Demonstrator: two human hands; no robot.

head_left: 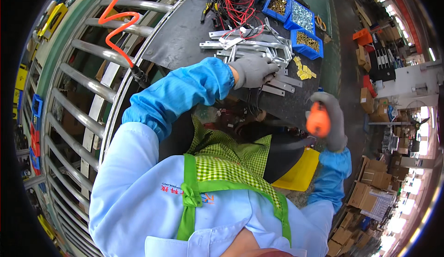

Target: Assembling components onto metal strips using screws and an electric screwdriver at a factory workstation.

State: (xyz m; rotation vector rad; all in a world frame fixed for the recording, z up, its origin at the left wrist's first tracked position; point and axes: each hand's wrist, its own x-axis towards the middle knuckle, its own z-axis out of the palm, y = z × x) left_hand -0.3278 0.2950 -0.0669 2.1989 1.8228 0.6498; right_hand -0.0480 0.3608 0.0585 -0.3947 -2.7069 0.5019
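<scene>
My left hand (pixel 253 70), in a grey glove, rests over flat metal strips (pixel 278 85) at the near edge of the dark work table (pixel 173 42). Its fingers are curled down; what they grip is hidden under the glove. Thin black cables (pixel 254 100) hang just below that hand. Off the table's right side, my right hand (pixel 336 124), also gloved, is wrapped round a rounded orange tool (pixel 318 122) seen end-on, so its kind does not show. Beyond my left hand lie more metal strips (pixel 252 45) in a loose pile.
Blue bins of brass-coloured screws (pixel 307 44) and silver hardware (pixel 301 16) stand at the far right of the table. Small yellow pieces (pixel 303 69) lie nearby. Red wires (pixel 233 0) tangle at the back. A roller conveyor (pixel 88 88) and an orange coiled hose (pixel 118 26) are on the left.
</scene>
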